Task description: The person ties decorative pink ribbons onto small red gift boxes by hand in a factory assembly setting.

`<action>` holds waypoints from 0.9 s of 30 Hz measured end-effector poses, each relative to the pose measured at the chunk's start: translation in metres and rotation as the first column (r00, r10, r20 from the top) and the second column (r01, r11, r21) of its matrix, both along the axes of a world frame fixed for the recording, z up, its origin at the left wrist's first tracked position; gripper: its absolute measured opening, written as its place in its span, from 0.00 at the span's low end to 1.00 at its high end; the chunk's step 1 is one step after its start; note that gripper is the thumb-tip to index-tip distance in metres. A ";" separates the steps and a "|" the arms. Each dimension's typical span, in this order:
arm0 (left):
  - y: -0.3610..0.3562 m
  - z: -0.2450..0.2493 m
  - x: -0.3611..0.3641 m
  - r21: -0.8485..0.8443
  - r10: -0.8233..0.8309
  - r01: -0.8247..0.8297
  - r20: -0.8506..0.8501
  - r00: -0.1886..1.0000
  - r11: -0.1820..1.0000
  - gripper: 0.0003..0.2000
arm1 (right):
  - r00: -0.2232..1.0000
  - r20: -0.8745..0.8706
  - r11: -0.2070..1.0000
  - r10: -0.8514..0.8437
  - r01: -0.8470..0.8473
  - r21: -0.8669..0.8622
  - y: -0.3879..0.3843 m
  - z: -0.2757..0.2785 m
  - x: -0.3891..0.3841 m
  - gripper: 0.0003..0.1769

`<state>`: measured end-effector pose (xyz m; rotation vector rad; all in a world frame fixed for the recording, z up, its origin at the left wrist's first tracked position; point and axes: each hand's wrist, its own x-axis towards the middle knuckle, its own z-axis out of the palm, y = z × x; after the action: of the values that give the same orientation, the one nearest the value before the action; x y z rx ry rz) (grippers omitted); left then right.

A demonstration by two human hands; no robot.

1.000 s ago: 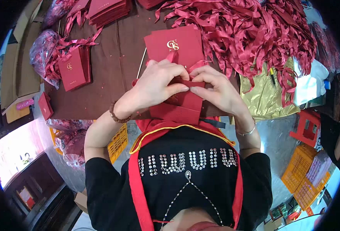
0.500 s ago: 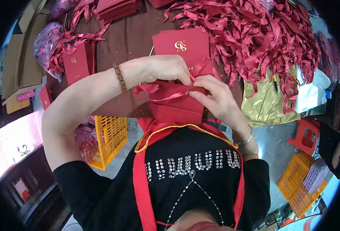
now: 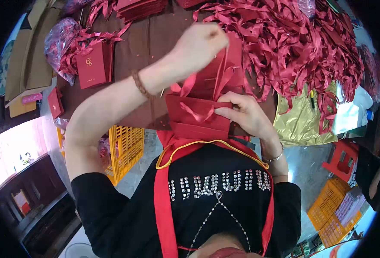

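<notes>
A small red paper gift bag stands in front of my chest, its top edge facing me and a ribbon loop hanging over that edge. My right hand pinches the bag's top edge at its right side, thumb towards me. Raised above the bag, my left hand is closed on a thin red ribbon, which runs taut down to the bag near my right fingers. Behind it lie more red gift bags, partly hidden by my left hand and the ribbon.
A large heap of red ribbons covers the table's right side. Gold wrapping lies below it. More red bags stand at left beside a clear plastic bag and a cardboard box. A yellow crate is below the table.
My left hand has lifted up and away from my right hand, drawing the ribbon upward. The right hand stays at the bag's top edge.
</notes>
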<state>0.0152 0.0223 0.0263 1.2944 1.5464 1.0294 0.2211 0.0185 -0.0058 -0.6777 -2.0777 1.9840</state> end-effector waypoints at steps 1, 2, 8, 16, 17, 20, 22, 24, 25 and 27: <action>0.009 0.011 -0.002 0.067 0.026 -0.031 0.081 0.996 0.997 0.07 | 1.000 -0.001 1.000 0.009 -0.009 0.001 0.000 0.000 -0.001 0.06; 0.017 0.017 -0.005 0.110 0.035 -0.044 0.085 0.996 0.993 0.07 | 0.999 0.047 1.000 0.003 -0.003 0.006 0.000 0.000 -0.001 0.06; 0.024 0.027 0.017 0.228 -0.158 0.139 0.065 0.985 0.964 0.09 | 0.998 0.068 1.000 -0.009 0.007 0.027 -0.002 0.003 -0.005 0.06; -0.006 0.015 -0.030 0.253 0.127 -0.157 0.132 0.983 0.955 0.15 | 0.957 -0.105 0.945 -0.269 0.242 -0.219 0.009 -0.016 0.019 0.11; -0.020 0.017 -0.036 0.202 0.166 -0.197 0.163 0.973 0.959 0.15 | 0.955 -0.107 0.944 -0.277 0.250 -0.218 0.012 -0.013 0.019 0.11; -0.061 0.002 -0.047 0.091 0.245 -0.251 0.074 0.967 0.964 0.19 | 0.896 -0.152 0.878 -0.418 0.355 -0.322 0.025 -0.008 0.016 0.10; -0.084 -0.017 -0.046 -0.072 0.197 -0.188 0.532 0.823 0.979 0.24 | 0.873 -0.179 0.861 -0.454 0.378 -0.341 0.029 -0.003 0.007 0.10; -0.096 -0.014 -0.029 -0.170 0.252 -0.186 0.641 0.725 0.968 0.26 | 0.812 -0.268 0.815 -0.519 0.375 -0.441 0.031 -0.007 -0.007 0.11; -0.100 -0.011 -0.023 -0.184 0.251 -0.170 0.714 0.654 0.968 0.26 | 0.820 -0.268 0.821 -0.506 0.363 -0.441 0.032 -0.008 -0.014 0.11; -0.105 -0.014 -0.025 -0.167 0.244 -0.179 0.716 0.654 0.970 0.25 | 0.783 -0.243 0.778 -0.572 0.425 -0.462 0.034 -0.007 -0.026 0.12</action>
<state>-0.0098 -0.0823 0.0124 0.5008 1.0845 1.3987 0.1948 0.0527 -0.0127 -0.7559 -1.1302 1.9952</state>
